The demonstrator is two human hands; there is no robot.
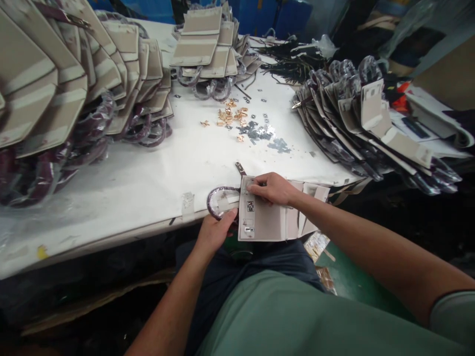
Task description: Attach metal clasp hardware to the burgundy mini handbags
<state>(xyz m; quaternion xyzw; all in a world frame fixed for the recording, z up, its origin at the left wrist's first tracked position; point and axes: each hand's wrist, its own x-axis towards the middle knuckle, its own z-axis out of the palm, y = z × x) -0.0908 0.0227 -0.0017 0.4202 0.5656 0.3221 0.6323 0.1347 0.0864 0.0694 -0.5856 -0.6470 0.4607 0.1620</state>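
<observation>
Panel (270,222) at worktop (141,183) front edge, both hands on it.
Left hand (217,227) fingers closed on its handle (210,200) side; right hand (274,189) fingers bunched at far corner, can't tell if gripping. Best keep panel flat, braced. White top, scattered gold clips (232,116); green floor (356,277).

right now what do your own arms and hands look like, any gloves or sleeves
The left hand and right hand show no gloves. A short green sleeve with a dark edge shows on the right arm; no left sleeve is visible.
</observation>
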